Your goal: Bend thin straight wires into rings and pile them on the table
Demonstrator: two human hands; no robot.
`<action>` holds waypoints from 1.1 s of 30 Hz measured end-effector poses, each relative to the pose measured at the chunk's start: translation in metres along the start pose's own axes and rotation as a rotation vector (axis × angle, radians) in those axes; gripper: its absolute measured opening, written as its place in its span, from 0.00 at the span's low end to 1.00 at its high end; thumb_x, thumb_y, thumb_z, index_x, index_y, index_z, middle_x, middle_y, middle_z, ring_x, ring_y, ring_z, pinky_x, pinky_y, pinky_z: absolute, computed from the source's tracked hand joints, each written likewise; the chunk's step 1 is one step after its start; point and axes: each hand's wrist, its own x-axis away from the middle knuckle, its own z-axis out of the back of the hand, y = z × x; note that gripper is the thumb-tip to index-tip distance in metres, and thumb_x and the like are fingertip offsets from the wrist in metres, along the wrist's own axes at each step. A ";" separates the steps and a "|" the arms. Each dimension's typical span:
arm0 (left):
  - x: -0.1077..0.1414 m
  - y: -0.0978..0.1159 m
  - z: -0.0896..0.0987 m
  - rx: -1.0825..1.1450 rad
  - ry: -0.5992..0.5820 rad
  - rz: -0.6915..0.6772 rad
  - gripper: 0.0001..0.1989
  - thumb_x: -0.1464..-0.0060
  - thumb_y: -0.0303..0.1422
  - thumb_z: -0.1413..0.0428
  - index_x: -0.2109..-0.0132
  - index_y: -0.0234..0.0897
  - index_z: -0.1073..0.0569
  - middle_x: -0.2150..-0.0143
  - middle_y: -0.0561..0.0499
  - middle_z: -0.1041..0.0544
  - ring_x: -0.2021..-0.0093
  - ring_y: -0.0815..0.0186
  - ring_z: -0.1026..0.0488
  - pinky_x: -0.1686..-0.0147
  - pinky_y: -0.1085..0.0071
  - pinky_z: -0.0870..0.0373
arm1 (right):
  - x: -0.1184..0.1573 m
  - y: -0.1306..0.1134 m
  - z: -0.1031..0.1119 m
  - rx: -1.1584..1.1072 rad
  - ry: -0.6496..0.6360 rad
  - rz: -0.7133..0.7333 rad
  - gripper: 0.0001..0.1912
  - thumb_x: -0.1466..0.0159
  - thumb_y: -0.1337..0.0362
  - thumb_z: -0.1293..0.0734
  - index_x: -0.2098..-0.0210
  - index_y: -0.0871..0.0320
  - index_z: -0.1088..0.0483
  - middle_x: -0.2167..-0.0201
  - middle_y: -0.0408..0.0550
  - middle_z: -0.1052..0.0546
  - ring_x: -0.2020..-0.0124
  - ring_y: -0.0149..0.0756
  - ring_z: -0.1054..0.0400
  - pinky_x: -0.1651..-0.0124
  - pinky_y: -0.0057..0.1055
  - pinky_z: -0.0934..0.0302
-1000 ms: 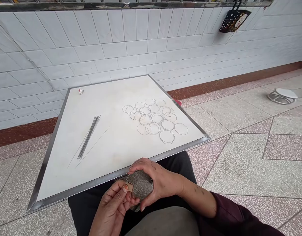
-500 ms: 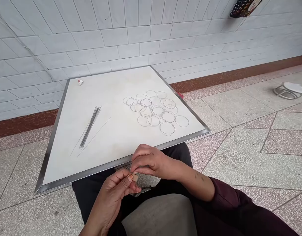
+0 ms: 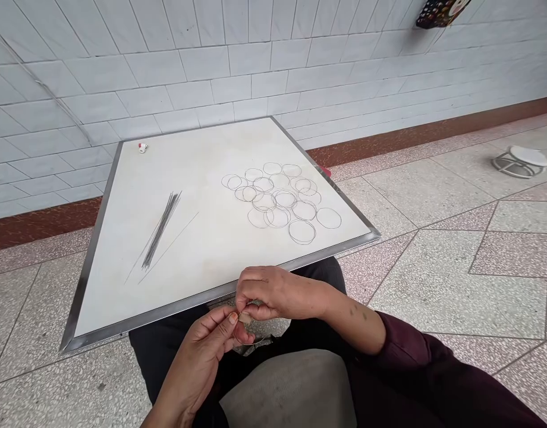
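Observation:
In front of the table's near edge, above my lap, my two hands meet at the fingertips. My left hand (image 3: 211, 339) pinches a thin wire (image 3: 259, 342), part of which curves out below its fingers. My right hand (image 3: 276, 291) is closed with thumb and fingertips on the wire at the same spot. A small beige piece (image 3: 245, 318) shows between the hands; whether it is tape on a finger or a separate scrap I cannot tell. The wire's ends are hidden by my fingers.
The white table (image 3: 202, 178) has a metal rim. Many overlapping wire rings (image 3: 304, 232) lie on its right side. A bundle of straight wires (image 3: 160, 232) lies at the left, with a small red-and-white object (image 3: 142, 148) at the far corner. A stool (image 3: 521, 161) stands at the right.
My right hand has shifted slightly left and down, its fingers curling closer to my left fingertips. The curved wire below has swung a little. Things on the table stay put.

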 end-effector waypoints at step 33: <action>0.003 -0.010 0.002 0.174 -0.003 -0.084 0.19 0.38 0.36 0.45 0.42 0.39 0.27 0.61 0.46 0.21 0.58 0.61 0.28 0.54 0.65 0.33 | 0.005 0.004 -0.005 -0.103 0.060 -0.044 0.06 0.28 0.65 0.39 0.55 0.60 0.31 0.59 0.49 0.29 0.60 0.31 0.32 0.57 0.26 0.36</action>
